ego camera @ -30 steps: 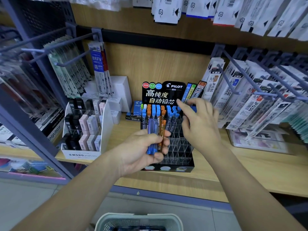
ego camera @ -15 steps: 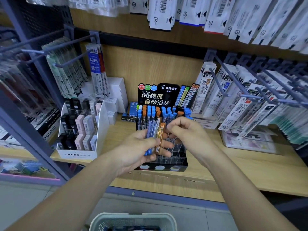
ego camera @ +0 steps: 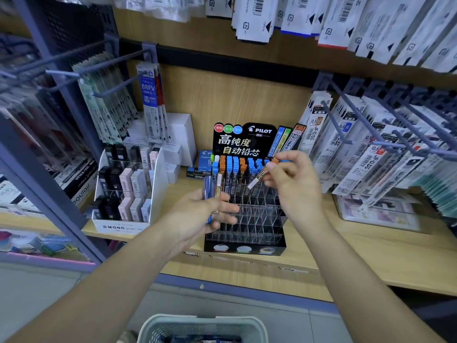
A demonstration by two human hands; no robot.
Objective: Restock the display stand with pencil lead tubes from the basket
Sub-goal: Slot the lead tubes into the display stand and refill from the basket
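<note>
The black Pilot display stand (ego camera: 247,248) sits on the wooden shelf, its clear slots filled with blue and orange capped tubes only in the back rows. My left hand (ego camera: 197,214) grips a small bundle of lead tubes (ego camera: 212,188), blue and orange, in front of the stand's left side. My right hand (ego camera: 294,184) pinches one orange-capped lead tube (ego camera: 259,178), tilted, over the stand's upper right slots. The pale green basket (ego camera: 257,326) is at the bottom edge, with blue tubes inside.
A white Mono eraser display (ego camera: 126,194) stands left of the stand. Refill packs hang on grey hooks (ego camera: 346,125) at right and on hooks (ego camera: 116,82) at left. Small boxes (ego camera: 180,142) stand behind. The wooden shelf (ego camera: 371,258) juts toward me.
My right hand came back from the stand's back row, took an orange-capped tube from the bundle in my left hand, and lifted it up and right over the stand.
</note>
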